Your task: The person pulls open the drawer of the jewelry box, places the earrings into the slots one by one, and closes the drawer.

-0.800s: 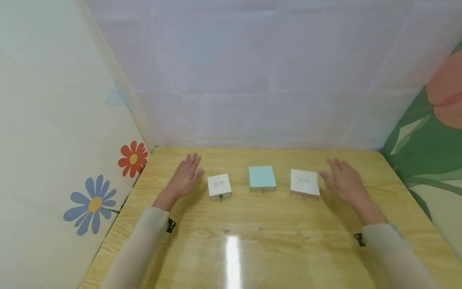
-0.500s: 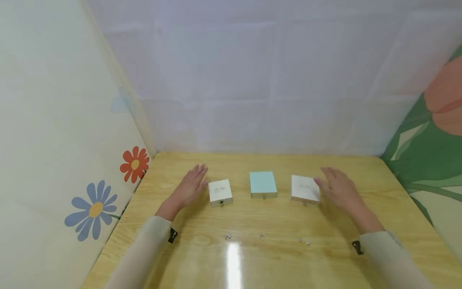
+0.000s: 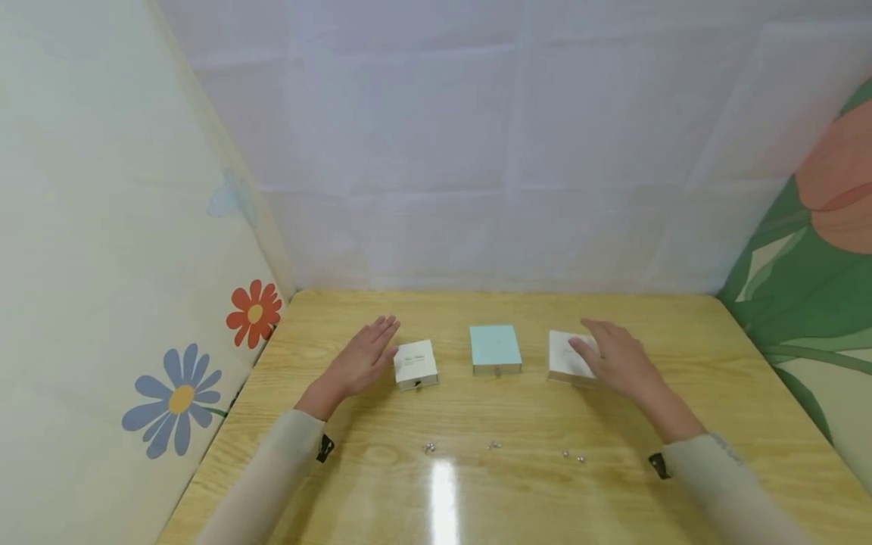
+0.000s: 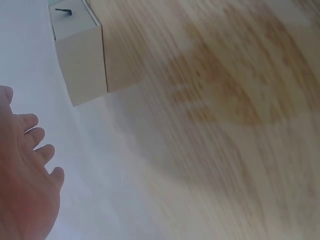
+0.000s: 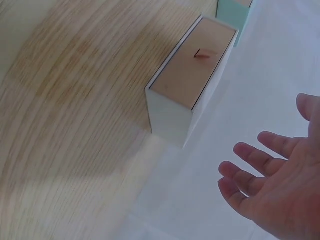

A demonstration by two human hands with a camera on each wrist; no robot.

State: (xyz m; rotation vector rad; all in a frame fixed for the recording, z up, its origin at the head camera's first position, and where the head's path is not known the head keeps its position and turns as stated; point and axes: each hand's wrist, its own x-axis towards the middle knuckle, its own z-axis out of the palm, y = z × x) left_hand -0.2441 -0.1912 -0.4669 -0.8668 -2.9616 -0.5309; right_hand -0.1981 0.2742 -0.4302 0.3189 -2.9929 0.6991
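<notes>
My left hand (image 3: 363,362) is relaxed and unclenched, its fingers extended beside the smaller white drawer box (image 3: 415,367). Seen from my head, the thumb meets that box's left edge; I can't tell whether it touches. My left wrist view shows a gap between the other fingers and the box, but the edges cut off much of my hand and the box's top end. A dark pull tab (image 4: 64,11) sticks out of its front.

My right hand (image 3: 620,362) is loosely open too, fingers apart and slightly bent, reaching across the right part of the larger white drawer box (image 3: 562,356). It hides that corner and any print beneath. My right wrist view leaves a gap between the fingers and this box, and shows its tan front with a small pull tab (image 5: 201,56); the hand runs out of view at the right.

The mint-green drawer box (image 3: 495,346) sits between the two white ones, well apart from both hands; only a corner enters my right wrist view. Nearer me on the wooden table (image 3: 381,492) lie small silvery pieces (image 3: 429,447) in three groups, too tiny to identify. The lettering on the smaller box is too blurred to read.
</notes>
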